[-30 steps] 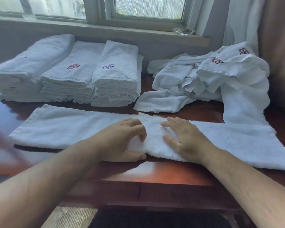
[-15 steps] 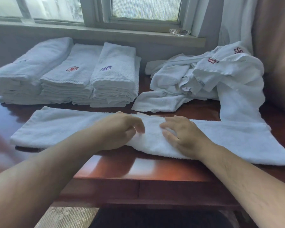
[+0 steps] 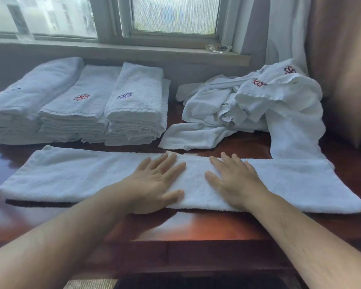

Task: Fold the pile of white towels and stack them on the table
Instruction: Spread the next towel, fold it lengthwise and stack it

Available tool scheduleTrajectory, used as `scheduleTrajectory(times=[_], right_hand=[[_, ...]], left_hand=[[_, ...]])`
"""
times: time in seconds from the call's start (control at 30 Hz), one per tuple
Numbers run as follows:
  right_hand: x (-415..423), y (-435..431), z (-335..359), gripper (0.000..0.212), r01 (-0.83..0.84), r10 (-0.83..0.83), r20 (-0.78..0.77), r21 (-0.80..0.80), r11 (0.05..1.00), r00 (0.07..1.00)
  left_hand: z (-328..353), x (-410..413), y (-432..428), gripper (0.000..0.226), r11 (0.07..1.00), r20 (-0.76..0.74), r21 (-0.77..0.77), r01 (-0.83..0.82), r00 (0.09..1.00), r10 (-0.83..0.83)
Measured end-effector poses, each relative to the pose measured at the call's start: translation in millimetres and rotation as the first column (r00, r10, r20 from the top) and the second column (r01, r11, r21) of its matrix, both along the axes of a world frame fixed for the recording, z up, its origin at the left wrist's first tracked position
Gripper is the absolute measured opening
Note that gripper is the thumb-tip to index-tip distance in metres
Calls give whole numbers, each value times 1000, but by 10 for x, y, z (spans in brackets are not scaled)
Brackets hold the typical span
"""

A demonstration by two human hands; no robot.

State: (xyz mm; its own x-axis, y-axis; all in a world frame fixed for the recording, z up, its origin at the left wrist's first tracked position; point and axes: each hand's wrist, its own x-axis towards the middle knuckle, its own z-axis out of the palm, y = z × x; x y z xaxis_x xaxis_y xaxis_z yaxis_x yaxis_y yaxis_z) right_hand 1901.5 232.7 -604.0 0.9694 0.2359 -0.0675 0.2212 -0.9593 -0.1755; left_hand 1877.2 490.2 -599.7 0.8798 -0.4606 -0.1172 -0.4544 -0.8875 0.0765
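Three stacks of folded towels [image 3: 77, 107] sit far left on the glossy reddish wooden bench [image 3: 196, 228], their terry nubbly; one top towel bears a red stitched emblem, the next a blue one, neither readable. Near them a long towel [image 3: 71, 176], folded into a flat strip, lies across the bench. The left hand [image 3: 154, 184] presses flat on its middle, fingers straight and spread, its grip open; just beside it the right hand [image 3: 233, 182] does likewise. Far right lies a rumpled pile of towels [image 3: 248, 109] with red emblems and small tags too blurred to read.
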Motion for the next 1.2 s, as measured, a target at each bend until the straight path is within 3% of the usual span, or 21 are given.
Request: scheduleTrajectory(times=[0.2, 0.33, 0.47, 0.53, 0.67, 0.73, 0.87, 0.97, 1.07, 1.13, 1.2], right_hand=[[-7, -83, 43, 74, -54, 54, -14, -11, 998, 998], [-75, -206, 86, 55, 15, -24, 89, 109, 994, 996], [-216, -495, 124, 31, 212, -218, 355, 56, 976, 909], [-288, -727, 137, 32, 387, -392, 425, 101, 916, 816], [-441, -1215, 199, 50, 691, -708, 297, 181, 700, 640], [-522, -1338, 196, 58, 739, -810, 184, 334, 585, 557], [-731, -1397, 169, 72, 630, -905, 71, 695, 347, 419], [-857, -1380, 145, 59, 493, -936, -134, 869, 46, 324], [-942, -1294, 253, 23, 238, -854, -393, 915, -326, 342], [-954, -1238, 320, 23, 208, -750, -515, 856, -472, 415], [-933, -1133, 408, 19, 224, -574, -603, 771, -596, 554]], left_hand=[[68, -38, 26, 76, 999, -45, 29, 43, 998, -42], [176, -29, -8, 59, 992, -135, -119, -36, 991, 19], [193, 0, -297, 50, 992, 110, -125, -3, 994, 16], [142, 0, -502, 53, 986, 131, -166, 26, 991, -4], [-18, 5, -706, 66, 995, 128, -99, 8, 992, 5], [-42, 5, -742, 69, 997, 131, -76, 7, 991, 3], [-26, -20, -790, 70, 997, 138, -70, 15, 990, -6], [-22, -50, -795, 68, 998, 137, -67, 20, 991, -11], [0, -49, -798, 68, 998, 138, -67, 13, 990, -4], [3, -58, -804, 68, 998, 137, -62, 14, 991, -6], [11, -68, -801, 67, 998, 137, -61, 18, 991, -10]])
